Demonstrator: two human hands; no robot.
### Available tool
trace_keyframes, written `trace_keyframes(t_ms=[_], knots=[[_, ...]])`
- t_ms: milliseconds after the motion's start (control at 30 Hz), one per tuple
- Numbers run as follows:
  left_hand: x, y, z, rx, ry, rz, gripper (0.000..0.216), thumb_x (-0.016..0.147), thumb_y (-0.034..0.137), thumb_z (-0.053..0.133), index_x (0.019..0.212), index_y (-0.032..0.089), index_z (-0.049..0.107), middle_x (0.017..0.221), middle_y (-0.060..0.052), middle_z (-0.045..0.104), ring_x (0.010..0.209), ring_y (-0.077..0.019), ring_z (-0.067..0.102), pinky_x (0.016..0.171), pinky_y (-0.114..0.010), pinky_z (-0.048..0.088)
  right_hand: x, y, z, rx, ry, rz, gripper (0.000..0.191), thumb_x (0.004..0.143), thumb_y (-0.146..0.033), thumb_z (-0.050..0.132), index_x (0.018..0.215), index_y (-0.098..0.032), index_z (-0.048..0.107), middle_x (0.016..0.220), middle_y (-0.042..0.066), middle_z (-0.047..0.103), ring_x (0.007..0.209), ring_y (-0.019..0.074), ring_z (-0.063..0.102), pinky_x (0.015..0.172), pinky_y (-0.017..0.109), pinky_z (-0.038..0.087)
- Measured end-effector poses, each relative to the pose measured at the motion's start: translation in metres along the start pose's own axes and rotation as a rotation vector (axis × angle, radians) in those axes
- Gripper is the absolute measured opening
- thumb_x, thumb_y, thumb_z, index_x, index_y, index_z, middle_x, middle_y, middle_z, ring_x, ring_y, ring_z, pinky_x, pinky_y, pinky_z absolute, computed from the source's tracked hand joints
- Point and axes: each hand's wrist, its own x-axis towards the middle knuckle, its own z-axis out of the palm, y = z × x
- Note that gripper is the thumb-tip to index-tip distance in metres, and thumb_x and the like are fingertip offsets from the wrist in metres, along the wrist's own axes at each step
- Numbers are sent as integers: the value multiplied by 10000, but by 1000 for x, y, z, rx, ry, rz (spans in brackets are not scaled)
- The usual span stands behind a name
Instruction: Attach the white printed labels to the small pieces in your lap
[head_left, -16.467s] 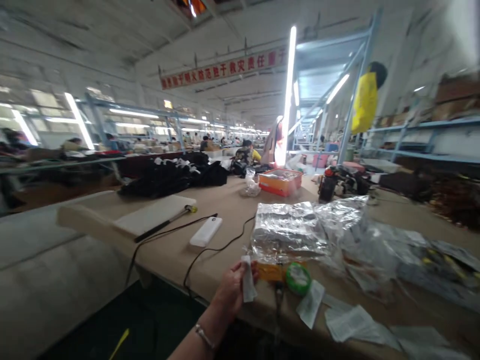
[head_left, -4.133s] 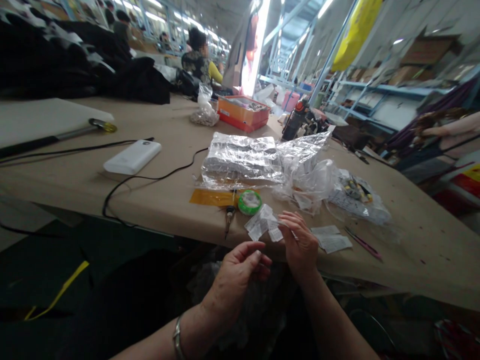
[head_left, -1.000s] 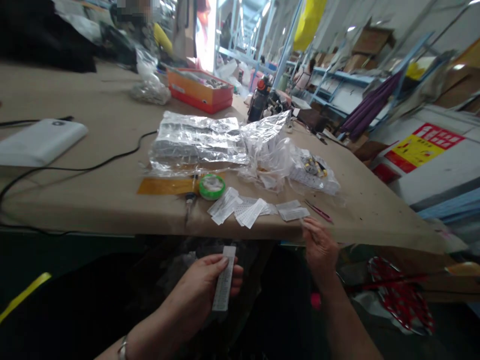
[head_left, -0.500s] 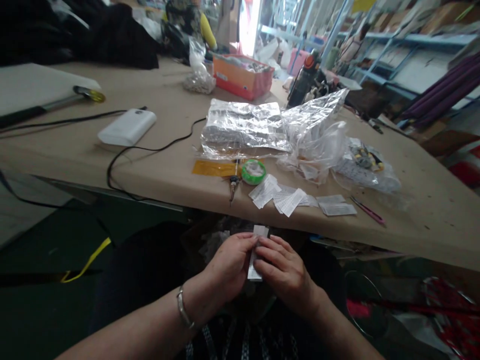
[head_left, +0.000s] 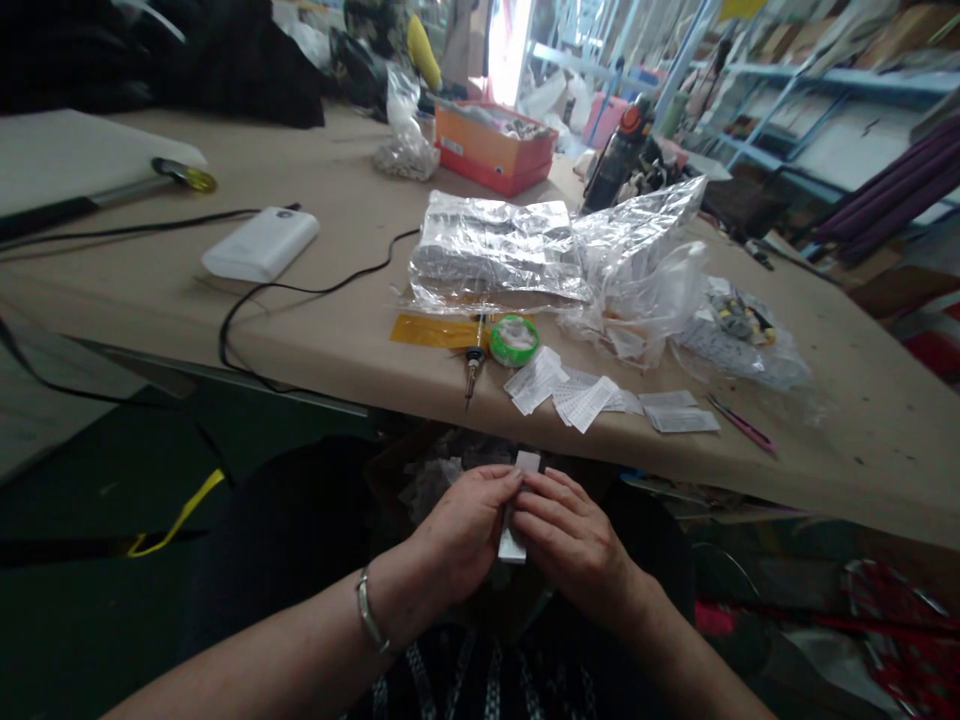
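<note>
Low in front of the table edge, both hands are closed on a narrow whitish strip (head_left: 512, 547) held lengthwise. My left hand (head_left: 463, 525) has its thumb on the strip's left side near the top. From the right, the bent fingers of my right hand (head_left: 571, 535) lie over its middle. The strip's far end and near end show; the rest is covered. Closest on the table are white printed paper slips (head_left: 589, 403), a soldering iron (head_left: 472, 370) with its tip over the edge, a green round tin (head_left: 514, 342) and pink-handled tweezers (head_left: 742, 424).
Silver foil packaging (head_left: 491, 245) and a clear plastic bag (head_left: 667, 280) lie farther back. Behind them stand an orange-red box (head_left: 487, 155) and a dark bottle (head_left: 619, 160). A white power bank (head_left: 262, 243) and black cable (head_left: 330, 290) are on the left.
The whole view has shifted slightly, so the table things sit a bit farther right. The strip looks slightly tilted between my hands, and both hands keep their hold.
</note>
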Motion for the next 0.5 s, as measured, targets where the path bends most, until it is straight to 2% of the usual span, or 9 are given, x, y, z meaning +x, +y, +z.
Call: trace_keyframes(t_ms=[67, 133, 200, 267, 333, 367, 433, 500], knots=[[-1, 1, 0, 6, 8, -15, 73, 764, 116, 591, 806, 63, 621, 687, -61, 615, 528, -85, 561, 484, -167, 421, -2, -1, -1, 52, 26, 5, 276, 845, -128, 555, 1116, -180, 563, 1085, 69, 656, 1199, 236, 475, 1033, 444, 383], [-4, 4, 0, 49, -5, -43, 108, 805, 152, 556, 848, 70, 612, 671, -59, 609, 519, -100, 567, 494, -196, 451, -4, -1, -2, 165, 125, 64, 310, 813, -218, 630, 1115, -198, 561, 1085, 85, 640, 1191, 270, 468, 1005, 471, 397], [-8, 7, 0, 118, -7, -94, 152, 839, 211, 528, 891, 85, 596, 680, -70, 620, 532, -131, 590, 526, -252, 492, -7, 2, -3, 332, 278, 244, 296, 804, -299, 644, 1078, -215, 572, 1075, 90, 614, 1162, 276, 479, 982, 467, 404], [-13, 10, -1, 181, -11, -149, 184, 853, 262, 516, 916, 102, 580, 707, -81, 635, 549, -154, 608, 547, -290, 510, -7, 7, -3, 586, 326, 520, 269, 818, -313, 619, 1070, -231, 572, 1053, 74, 596, 1093, 246, 520, 953, 424, 417], [-17, 11, -1, 213, -47, -187, 194, 852, 289, 521, 914, 113, 577, 724, -79, 638, 557, -151, 611, 550, -283, 508, -5, 14, -1, 953, 206, 746, 353, 791, -310, 643, 1126, -244, 552, 1067, 55, 589, 1012, 206, 561, 902, 360, 442], [-19, 11, -1, 223, -76, -199, 198, 851, 295, 523, 900, 112, 580, 720, -74, 633, 553, -143, 607, 544, -270, 503, -4, 17, 1, 1146, 112, 809, 433, 756, -315, 676, 1162, -248, 540, 1090, 50, 587, 980, 192, 573, 874, 331, 452], [-21, 10, -1, 244, -119, -220, 208, 849, 299, 524, 866, 102, 588, 708, -70, 622, 535, -126, 594, 526, -243, 489, -2, 23, 6, 1438, -40, 861, 544, 683, -306, 736, 1187, -237, 542, 1092, 44, 596, 917, 168, 586, 822, 282, 458], [-23, 9, -1, 264, -132, -238, 214, 850, 294, 516, 842, 92, 588, 693, -71, 613, 519, -115, 581, 509, -226, 478, 1, 26, 12, 1555, -93, 871, 522, 645, -274, 764, 1133, -211, 591, 1030, 36, 620, 852, 141, 586, 783, 242, 450]])
